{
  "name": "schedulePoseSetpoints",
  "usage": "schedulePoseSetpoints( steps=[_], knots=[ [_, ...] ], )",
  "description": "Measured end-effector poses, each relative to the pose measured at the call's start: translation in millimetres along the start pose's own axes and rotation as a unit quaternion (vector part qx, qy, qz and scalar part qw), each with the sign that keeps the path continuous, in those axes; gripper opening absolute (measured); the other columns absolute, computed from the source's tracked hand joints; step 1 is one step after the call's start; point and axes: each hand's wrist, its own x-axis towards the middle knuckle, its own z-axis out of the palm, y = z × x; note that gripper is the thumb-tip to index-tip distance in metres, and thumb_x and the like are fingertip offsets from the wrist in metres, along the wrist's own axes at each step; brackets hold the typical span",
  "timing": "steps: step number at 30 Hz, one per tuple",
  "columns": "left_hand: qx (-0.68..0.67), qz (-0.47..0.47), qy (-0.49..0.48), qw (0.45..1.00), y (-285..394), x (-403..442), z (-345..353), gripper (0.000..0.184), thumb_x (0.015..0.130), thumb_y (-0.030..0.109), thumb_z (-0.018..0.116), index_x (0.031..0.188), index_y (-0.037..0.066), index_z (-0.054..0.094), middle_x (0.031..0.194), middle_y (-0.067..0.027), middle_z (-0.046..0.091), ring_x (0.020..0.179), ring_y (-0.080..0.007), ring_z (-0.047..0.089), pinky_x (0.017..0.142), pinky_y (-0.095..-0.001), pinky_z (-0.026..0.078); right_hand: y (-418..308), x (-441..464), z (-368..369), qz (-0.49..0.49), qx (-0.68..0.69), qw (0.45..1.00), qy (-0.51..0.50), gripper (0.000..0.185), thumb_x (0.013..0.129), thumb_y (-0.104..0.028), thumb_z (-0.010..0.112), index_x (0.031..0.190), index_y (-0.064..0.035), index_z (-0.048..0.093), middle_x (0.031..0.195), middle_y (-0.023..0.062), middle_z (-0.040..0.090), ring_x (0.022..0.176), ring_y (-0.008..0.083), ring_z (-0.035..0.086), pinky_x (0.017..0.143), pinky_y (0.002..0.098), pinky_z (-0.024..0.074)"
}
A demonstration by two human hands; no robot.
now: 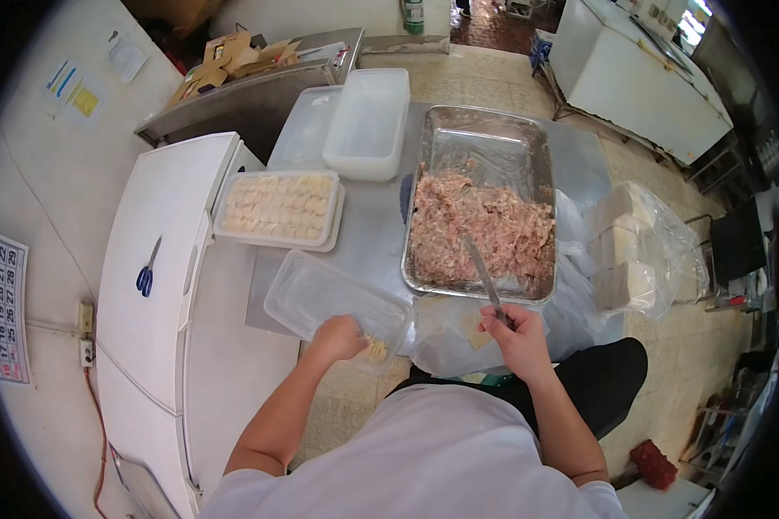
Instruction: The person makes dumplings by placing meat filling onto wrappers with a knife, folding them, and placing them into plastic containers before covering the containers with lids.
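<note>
My left hand (pixel 341 337) reaches into the near end of a clear plastic container (pixel 307 298), its fingers curled down beside a few small pale dumplings (pixel 375 349). Whatever those fingers hold is hidden. A flat-bladed metal knife (pixel 483 271) is gripped in my right hand (pixel 518 336), its tip pointing to the meat. Minced meat filling (pixel 480 225) fills the nearer part of a plastic-lined metal tray (pixel 485 117). Close to my right fingers lies a thin pale wrapper (pixel 479 336), on clear plastic over my lap.
A container packed with dumplings in rows (pixel 277 206) stands at left, with stacked plastic containers (pixel 368 121) behind it. Bagged stacks of wrappers (pixel 627 246) sit at right. Blue-handled scissors (pixel 148 272) lie on a white freezer (pixel 134 346).
</note>
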Motion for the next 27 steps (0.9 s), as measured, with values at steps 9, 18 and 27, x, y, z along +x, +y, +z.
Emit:
schedulePoseSetpoints(
  steps=[9, 18, 27],
  knots=[
    [0.013, -0.024, -0.016, 1.0, -3.8, 4.9, -2.1, 0.028, 0.084, 0.035, 0.076, 0.082, 0.007, 0.079, 0.083, -0.016, 0.074, 0.08, -0.0352, 0.071, 0.075, -0.045, 0.054, -11.6, 1.4, -4.1, 0.009, -0.023, 1.0, 0.01, 0.014, 0.096, -0.012, 0.068, 0.091, 0.0013, 0.071, 0.075, -0.0045, 0.062, 0.067, 0.0035, 0.048, 0.061, 0.0235, 0.0391],
    [-0.072, 0.034, 0.016, 0.997, 36.3, -1.5, -32.9, 0.024, 0.091, 0.03, 0.071, 0.097, 0.007, 0.078, 0.086, -0.0143, 0.075, 0.081, -0.0319, 0.07, 0.079, -0.0415, 0.054, -11.7, 2.9, -28.1, -0.037, 0.004, 0.997, 0.075, 0.013, 0.095, -0.011, 0.07, 0.098, 0.001, 0.074, 0.072, -0.0064, 0.061, 0.059, 0.0007, 0.041, 0.052, 0.0218, 0.0303],
    [-0.028, 0.348, 0.066, 0.935, 189.5, 44.5, 63.6, 0.032, 0.092, 0.029, 0.073, 0.114, 0.006, 0.071, 0.112, -0.0199, 0.072, 0.096, -0.025, 0.072, 0.085, -0.0444, 0.054, 10.4, -10.3, -42.5, -0.016, 0.021, 0.995, 0.1, 0.022, 0.094, -0.013, 0.071, 0.109, 0.003, 0.073, 0.084, 0.0014, 0.071, 0.077, 0.0047, 0.06, 0.069, 0.0217, 0.0469]
  ],
)
